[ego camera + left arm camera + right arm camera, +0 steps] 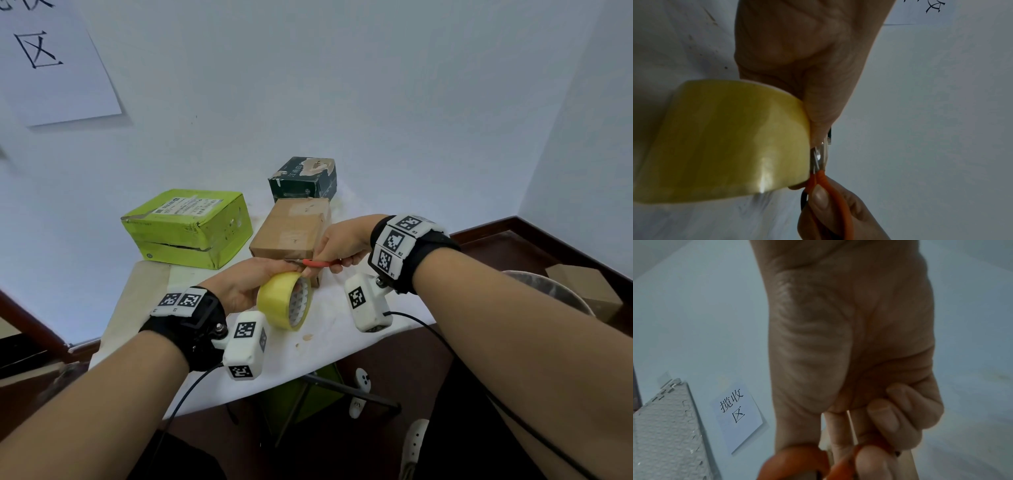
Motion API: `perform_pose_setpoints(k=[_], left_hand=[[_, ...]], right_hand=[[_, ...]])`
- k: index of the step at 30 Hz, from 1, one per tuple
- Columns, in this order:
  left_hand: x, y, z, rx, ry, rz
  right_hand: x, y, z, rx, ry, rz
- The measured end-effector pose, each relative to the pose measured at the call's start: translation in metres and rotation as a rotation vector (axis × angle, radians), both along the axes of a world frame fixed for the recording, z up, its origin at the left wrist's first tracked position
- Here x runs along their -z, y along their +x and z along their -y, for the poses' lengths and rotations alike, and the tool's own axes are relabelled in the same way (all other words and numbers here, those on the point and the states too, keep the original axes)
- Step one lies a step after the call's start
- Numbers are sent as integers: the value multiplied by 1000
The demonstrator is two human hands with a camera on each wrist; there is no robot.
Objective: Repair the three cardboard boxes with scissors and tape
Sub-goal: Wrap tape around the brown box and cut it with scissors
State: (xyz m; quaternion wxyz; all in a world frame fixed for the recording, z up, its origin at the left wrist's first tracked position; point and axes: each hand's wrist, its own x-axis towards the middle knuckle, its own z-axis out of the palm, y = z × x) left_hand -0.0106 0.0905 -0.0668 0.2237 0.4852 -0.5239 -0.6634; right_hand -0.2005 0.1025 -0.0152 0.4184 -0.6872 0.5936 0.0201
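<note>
My left hand [251, 282] grips a yellow tape roll [285, 300] above the near part of the white table [342, 339]. In the left wrist view the tape roll [725, 139] fills the left side, with my left hand [818, 104] at its edge. My right hand [337, 245] holds orange-handled scissors [317, 263], whose blades [819, 157] meet the roll's edge. Its curled fingers [890, 415] wrap the orange scissors handles [797, 462]. Behind lie a brown box [291, 229], a green box [188, 228] with a split side, and a dark box [305, 180] with a torn top.
A paper sign [51, 58] hangs on the white wall. A dark wooden skirting [548, 236] runs along the right. A round basin [555, 291] and a cardboard piece [582, 284] sit to the right. Table legs [342, 387] show below.
</note>
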Motion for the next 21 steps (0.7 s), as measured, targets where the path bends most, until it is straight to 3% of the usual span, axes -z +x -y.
perform_pose_setpoints(k=[13,18,21], left_hand=[[-11,3,-8,82,51,11],[-27,18,-9,52,-58,212],[-37,37,0,60,-292,532]], right_hand=[[6,-3,2,15,-146,29],[0,6,-7,36,-123,-23],[-7,9,-15,-17,-83,-218]])
